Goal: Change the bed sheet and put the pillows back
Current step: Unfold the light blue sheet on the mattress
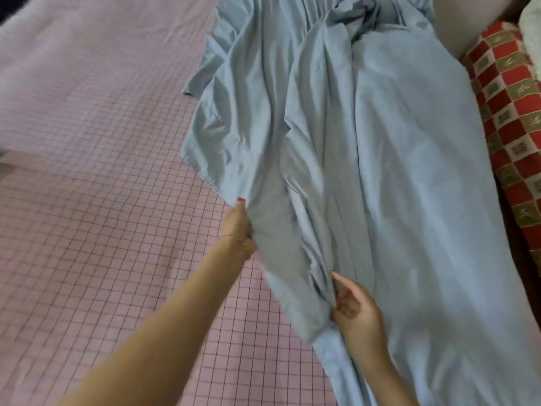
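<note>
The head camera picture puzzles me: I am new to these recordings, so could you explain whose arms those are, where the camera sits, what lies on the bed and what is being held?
There is no machine here. A person wears a wide-angle camera on the head, so you look forward and down along their own bare arms. The pink checked sheet covers the bed. On it, toward the right, lies a crumpled light blue sheet, not yet spread out. The left hand grips a fold at the blue sheet's edge. The right hand pinches another fold nearer the camera. At the far right is a red and green checked cloth.
</note>
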